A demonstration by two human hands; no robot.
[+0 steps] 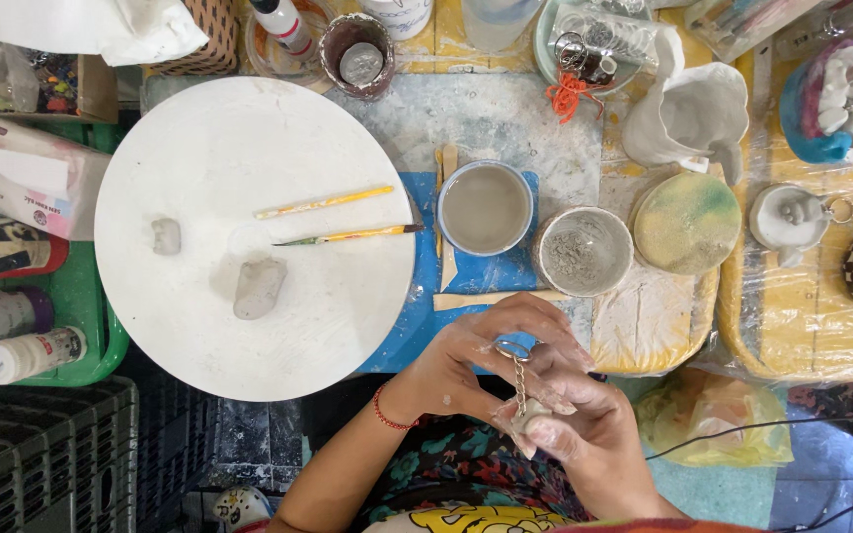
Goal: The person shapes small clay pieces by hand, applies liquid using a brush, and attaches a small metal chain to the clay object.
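Can't really make out the little clay piece [525,417], it's mostly buried under fingers, just a pale lump peeking out at the bottom of a short metal chain [520,380] with a key ring [513,347] on top. The right hand [589,434] is cupped closed around the lump from below, and the left hand [481,360] is pinching the ring end up top, so both are gripping. The whole thing hangs just off the near edge of the table, close to the body, and its long axis runs roughly straight toward and away from the person, ring end pointing at the table. Just beyond it lie a wooden stick [496,297], a blue mat [476,281], a cup of cloudy water [486,207] and a grey bowl [582,252]. Over on the left, the round white board [254,148] has two brushes [348,235] and two clay lumps [259,288].
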